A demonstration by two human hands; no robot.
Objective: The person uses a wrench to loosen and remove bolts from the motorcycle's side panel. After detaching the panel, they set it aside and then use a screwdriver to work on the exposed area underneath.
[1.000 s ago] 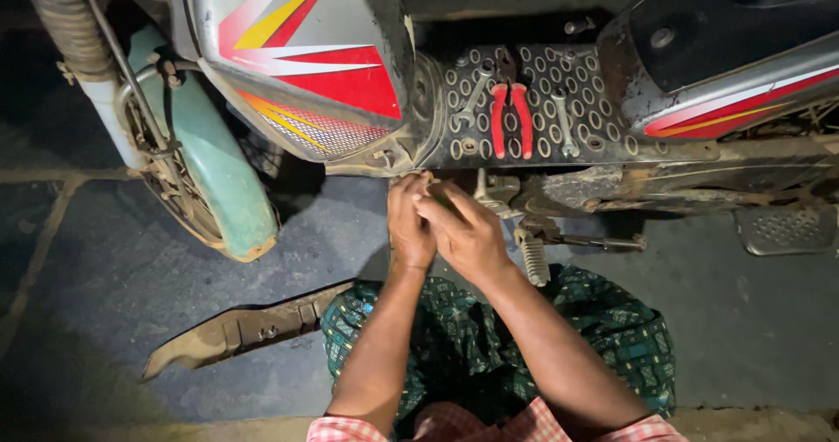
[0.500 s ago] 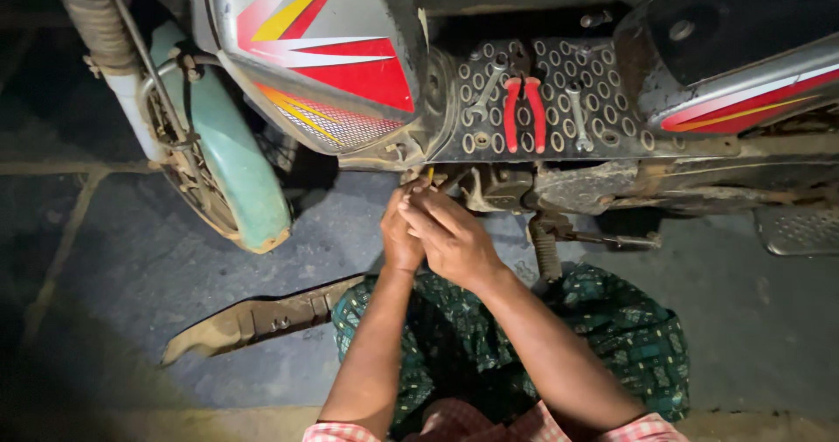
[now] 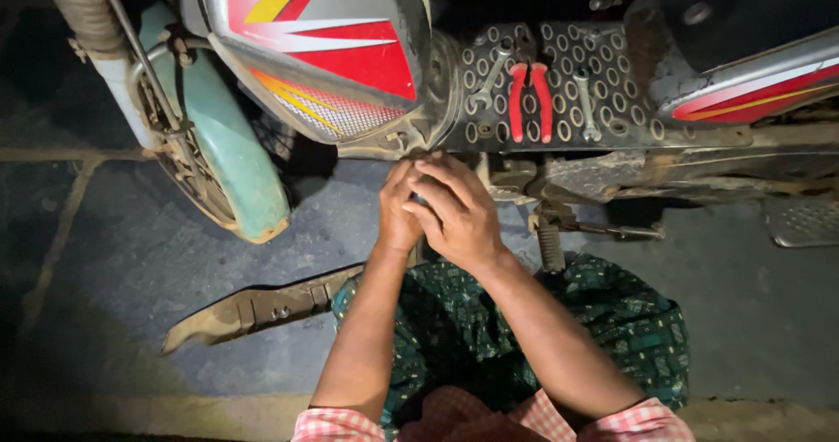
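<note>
A person crouches beside a scooter with a silver front panel striped red and yellow point(image 3: 323, 48), both hands pressed together at the lower edge of its body. The left hand point(image 3: 399, 204) and right hand point(image 3: 459, 213) overlap, the right lying partly over the left, fingers curled toward the underside; whatever small part they clasp is hidden, so the state of each grip cannot be told. Just above the hands, on the scooter's black perforated footboard point(image 3: 476, 101), lie red-handled pliers point(image 3: 530, 97) with handles pointing toward the person, flanked by two metal spanners lying roughly parallel. Left of the hands stands the front wheel under a pale green mudguard point(image 3: 229, 158). Below and left of the hands, a long dusty plastic trim piece point(image 3: 262, 306) lies on the grey stone floor point(image 3: 131, 258), its long axis running left to right, with open floor around it.
</note>
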